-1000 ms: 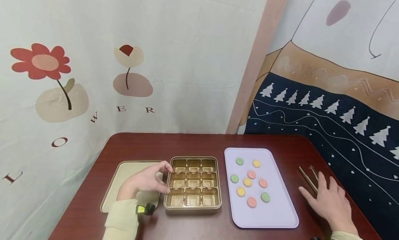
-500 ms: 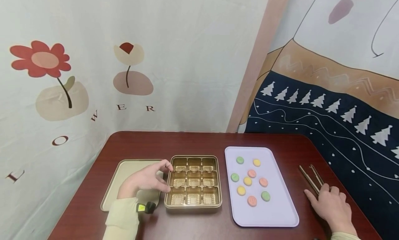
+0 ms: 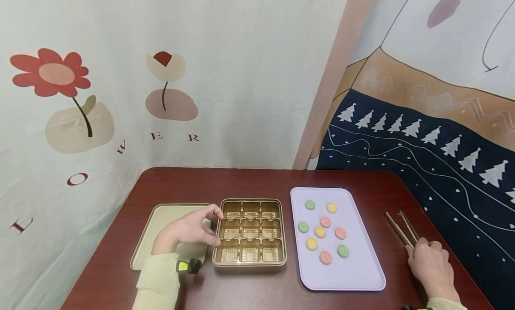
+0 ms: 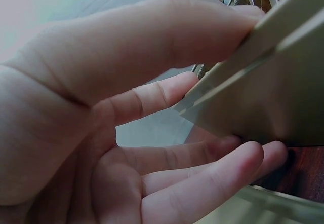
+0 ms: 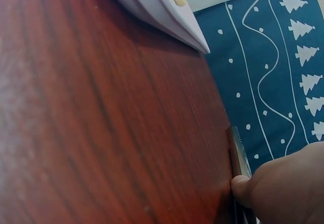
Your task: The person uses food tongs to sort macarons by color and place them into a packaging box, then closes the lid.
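My left hand (image 3: 207, 227) grips the left side of a gold tin box (image 3: 283, 238) with nine empty compartments, index finger at its far corner and thumb on the near part. The left wrist view shows the fingers (image 4: 202, 158) and thumb wrapped round the box's wall (image 4: 263, 97). To the right, a lavender tray (image 3: 354, 274) carries several round sweets (image 3: 319, 233) in green, yellow and pink. Metal tongs (image 3: 396, 227) lie right of the tray. My right hand (image 3: 428, 256) is curled over their near end, with a fingertip (image 5: 242, 188) pressed on the tongs (image 5: 238, 150).
The box's gold lid (image 3: 161, 229) lies flat under and left of my left hand. Everything sits on a dark red wooden table (image 3: 257, 182). Printed cloth hangs behind, and a dark blue cloth with white trees (image 3: 442, 167) runs along the right edge.
My right hand was flat on the table beside the tongs. It has slid right and curled its fingers over their near end. The left hand has not moved.
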The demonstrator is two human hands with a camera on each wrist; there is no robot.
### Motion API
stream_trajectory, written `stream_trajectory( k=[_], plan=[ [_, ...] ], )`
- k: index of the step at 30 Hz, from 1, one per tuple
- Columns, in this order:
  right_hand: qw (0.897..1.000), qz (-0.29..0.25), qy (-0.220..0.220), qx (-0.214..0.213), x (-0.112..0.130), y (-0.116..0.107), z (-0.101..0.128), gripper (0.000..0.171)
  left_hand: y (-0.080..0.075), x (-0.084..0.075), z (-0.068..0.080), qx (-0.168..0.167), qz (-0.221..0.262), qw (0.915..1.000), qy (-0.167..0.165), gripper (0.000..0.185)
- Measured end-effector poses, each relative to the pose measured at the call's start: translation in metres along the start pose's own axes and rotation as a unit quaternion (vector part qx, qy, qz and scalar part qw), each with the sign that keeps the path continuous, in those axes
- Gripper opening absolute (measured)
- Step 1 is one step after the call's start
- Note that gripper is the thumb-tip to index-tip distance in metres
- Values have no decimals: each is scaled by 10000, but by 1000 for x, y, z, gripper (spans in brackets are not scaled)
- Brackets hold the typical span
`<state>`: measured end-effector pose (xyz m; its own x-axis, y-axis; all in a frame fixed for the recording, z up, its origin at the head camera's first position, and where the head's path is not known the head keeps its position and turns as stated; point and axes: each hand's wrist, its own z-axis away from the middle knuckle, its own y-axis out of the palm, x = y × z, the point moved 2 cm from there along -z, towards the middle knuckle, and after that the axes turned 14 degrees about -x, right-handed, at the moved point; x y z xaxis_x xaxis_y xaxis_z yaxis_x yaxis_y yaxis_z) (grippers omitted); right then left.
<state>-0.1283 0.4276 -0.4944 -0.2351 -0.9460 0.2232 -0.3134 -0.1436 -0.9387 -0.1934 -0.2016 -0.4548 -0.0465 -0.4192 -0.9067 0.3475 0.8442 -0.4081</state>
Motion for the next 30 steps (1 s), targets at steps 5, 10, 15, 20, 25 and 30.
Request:
stream_trajectory(
  k=[5, 10, 15, 20, 25, 30],
  plan=[
    [9994, -11, 156, 323, 0, -2, -2, 39, 0, 0, -1, 35, 46, 10000, -46, 59],
    [9993, -33, 194, 333, 1, -2, -1, 38, 0, 0, -1, 33, 24, 10000, -39, 59],
    [9994, -17, 205, 285, 1, 0, 0, 38, 0, -1, 0, 28, -2, 10000, -21, 59],
    [9995, 24, 132, 302, 1, 1, 1, 37, 1, -1, 0, 80, 140, 9998, -76, 60],
    [9999, -114, 8, -44, 4, 1, 3, 35, 1, 0, 0, 70, 103, 9999, -69, 59],
    [9992, -317, -69, -236, 8, 1, 4, 34, -1, 1, -1, 85, 23, 10000, -41, 59]
  ],
)
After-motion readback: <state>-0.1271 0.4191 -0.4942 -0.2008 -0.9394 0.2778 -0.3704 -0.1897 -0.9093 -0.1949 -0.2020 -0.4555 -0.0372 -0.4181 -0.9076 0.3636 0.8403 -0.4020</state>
